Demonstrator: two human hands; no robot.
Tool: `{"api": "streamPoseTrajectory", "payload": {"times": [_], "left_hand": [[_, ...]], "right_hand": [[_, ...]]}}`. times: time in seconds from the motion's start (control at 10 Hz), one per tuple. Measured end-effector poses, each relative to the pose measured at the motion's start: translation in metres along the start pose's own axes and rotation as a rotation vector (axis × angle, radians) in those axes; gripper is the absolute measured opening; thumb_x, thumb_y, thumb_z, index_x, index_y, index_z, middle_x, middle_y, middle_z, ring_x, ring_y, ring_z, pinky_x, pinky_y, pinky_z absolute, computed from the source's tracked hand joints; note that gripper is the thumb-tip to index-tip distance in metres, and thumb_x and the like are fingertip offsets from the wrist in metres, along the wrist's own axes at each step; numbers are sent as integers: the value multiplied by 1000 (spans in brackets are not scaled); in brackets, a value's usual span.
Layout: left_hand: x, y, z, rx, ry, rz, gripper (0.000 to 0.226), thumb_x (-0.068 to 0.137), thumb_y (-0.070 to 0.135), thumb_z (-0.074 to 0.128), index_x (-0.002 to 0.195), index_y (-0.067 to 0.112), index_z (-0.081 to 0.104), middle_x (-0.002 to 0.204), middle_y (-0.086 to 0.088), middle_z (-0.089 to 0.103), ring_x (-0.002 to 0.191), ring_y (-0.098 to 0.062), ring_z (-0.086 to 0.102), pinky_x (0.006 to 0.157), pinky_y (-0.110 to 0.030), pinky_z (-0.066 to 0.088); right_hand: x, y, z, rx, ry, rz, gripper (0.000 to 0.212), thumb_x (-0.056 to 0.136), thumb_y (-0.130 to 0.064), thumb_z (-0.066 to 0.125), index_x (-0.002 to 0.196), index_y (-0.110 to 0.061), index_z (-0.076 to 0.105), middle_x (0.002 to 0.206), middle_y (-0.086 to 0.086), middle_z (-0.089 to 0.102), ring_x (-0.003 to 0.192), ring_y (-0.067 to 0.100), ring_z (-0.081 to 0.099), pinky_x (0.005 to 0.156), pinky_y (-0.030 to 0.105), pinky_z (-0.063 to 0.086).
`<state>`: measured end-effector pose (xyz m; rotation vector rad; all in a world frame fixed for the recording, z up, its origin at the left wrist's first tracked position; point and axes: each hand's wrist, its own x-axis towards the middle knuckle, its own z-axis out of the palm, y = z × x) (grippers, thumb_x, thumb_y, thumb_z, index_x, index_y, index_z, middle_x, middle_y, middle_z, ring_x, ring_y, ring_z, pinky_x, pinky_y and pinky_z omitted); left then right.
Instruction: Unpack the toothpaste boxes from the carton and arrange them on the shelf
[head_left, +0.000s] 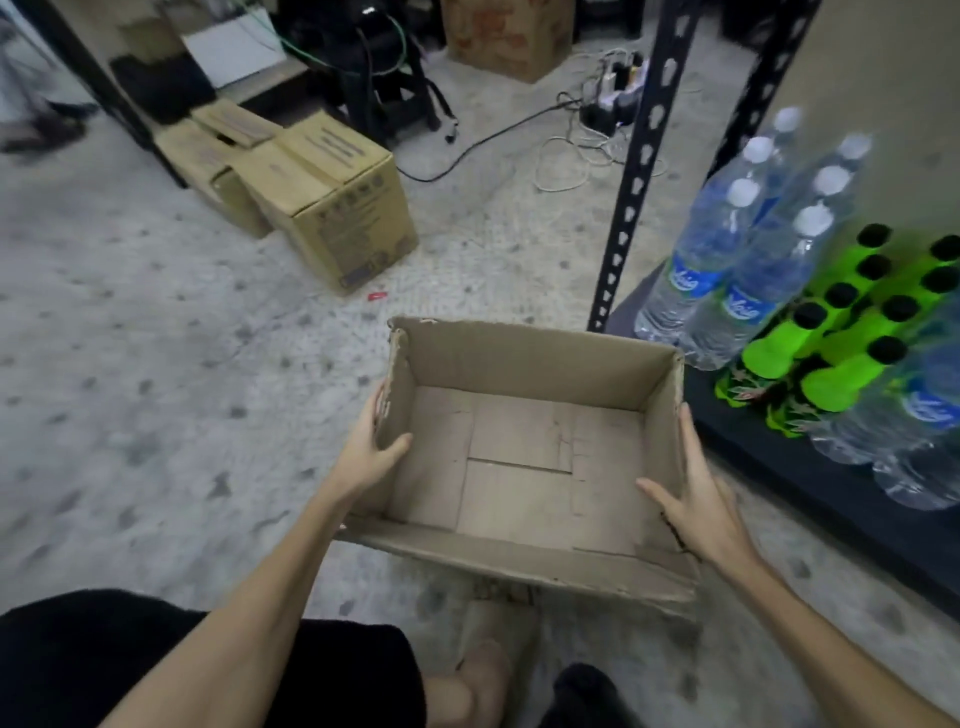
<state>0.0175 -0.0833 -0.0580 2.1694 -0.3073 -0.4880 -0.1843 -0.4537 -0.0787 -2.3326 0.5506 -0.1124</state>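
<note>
An open brown carton is held above the speckled floor in front of me, and its inside shows only bare cardboard. My left hand grips its left wall, thumb inside and fingers outside. My right hand holds the right wall the same way, thumb inside. No toothpaste boxes are in view. The black shelf stands to the right of the carton, low near the floor.
Clear water bottles and green soda bottles fill the shelf, behind its black perforated post. Closed cardboard boxes sit on the floor at upper left. Cables and a power strip lie farther back. My knees are below the carton.
</note>
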Motion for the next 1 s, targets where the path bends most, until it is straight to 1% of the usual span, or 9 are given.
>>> {"api": "streamPoseTrajectory", "payload": {"times": [0.1,0.2,0.3,0.4,0.5,0.6,0.7,0.8,1.0], "left_hand": [[4,-29,-26,-2,50,-40,86,97,12,64,161,20,7,166,8,10,147,0,15,119,-24,19],[6,-53,-45,-4,106,-88,86,96,11,65,161,17,8,167,4,12,149,-5,16,119,-25,18],[9,-69,-56,-25,161,-123,85,96,11,66,161,16,11,167,1,14,152,-13,18,120,-27,19],[11,-80,-61,-35,186,-160,85,97,15,66,161,20,10,167,4,14,152,-13,18,116,-25,19],[15,-90,-62,-4,178,-171,91,96,16,67,162,23,4,169,5,9,153,-12,15,118,-28,18],[19,-96,-60,38,166,-201,99,94,18,69,162,23,-2,169,3,4,154,-16,13,122,-36,18],[22,-98,-56,244,224,-315,103,89,34,74,161,26,1,163,-17,15,150,-35,18,118,-50,23],[18,-87,-53,367,352,-365,95,85,39,75,158,24,16,152,-24,22,140,-42,21,113,-56,25],[-4,-45,-14,344,611,-168,78,86,28,71,152,14,32,154,-14,28,144,-35,21,115,-56,22]], "right_hand": [[31,-24,31,20,-70,-54,110,87,-39,74,153,-52,-13,157,-21,16,119,46,58,92,47,50],[58,-42,56,31,-149,-53,111,87,-38,75,153,-52,-13,151,27,42,113,53,58,94,56,50],[79,-58,69,27,-197,-53,113,88,-35,76,152,-54,-16,136,40,48,114,56,55,96,57,49],[87,-69,77,23,-229,-69,118,87,-33,78,150,-55,-19,153,28,38,121,49,55,97,52,49],[90,-71,87,105,-266,-66,122,86,-27,79,148,-57,-21,165,-13,3,146,31,34,110,45,37],[91,-73,93,144,-297,-40,125,86,-20,78,146,-59,-24,159,-25,-9,152,24,20,119,47,25],[93,-75,91,61,-270,4,122,88,-25,76,144,-61,-26,165,-14,-1,149,31,29,114,55,33],[89,-75,83,-70,-234,49,116,88,-39,73,147,-56,-25,166,6,21,146,34,34,112,56,36],[70,-77,69,-58,-26,32,103,89,-51,68,158,-38,-7,166,1,20,148,30,17,117,59,21]]}}
